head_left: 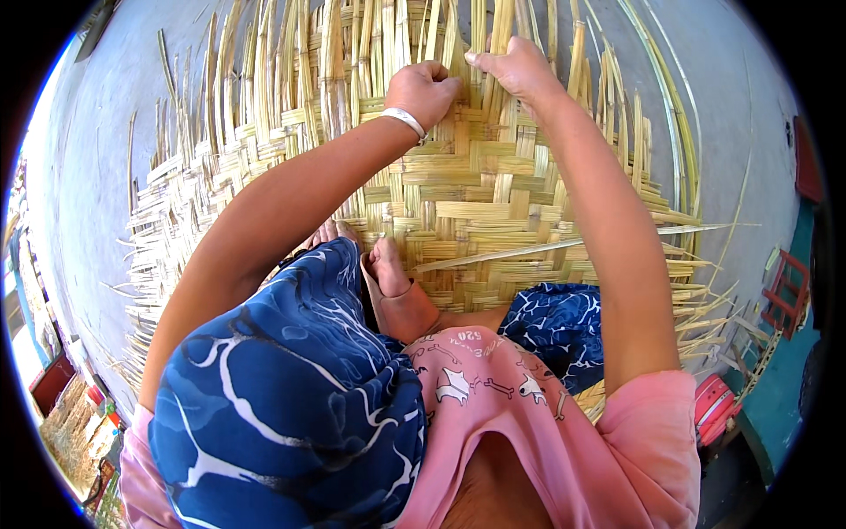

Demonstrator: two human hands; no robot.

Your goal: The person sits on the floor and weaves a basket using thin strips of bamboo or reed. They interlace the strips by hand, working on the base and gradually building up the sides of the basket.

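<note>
Mat: flat woven bamboo mat spread on the grey floor, loose strips fraying at its edges
Left hand: fingers clenched on a strip; white wristband
Right hand: fingers gripping an upright strip at the mat's far side

You have no screens or signs in view, and hardly any packaging. At the lower left rim of your view, beyond the edge of the woven mat, small red-and-white containers stand on the ground, too small to tell their kind. Just above them sits a dark red box, rectangular and plain.
</note>
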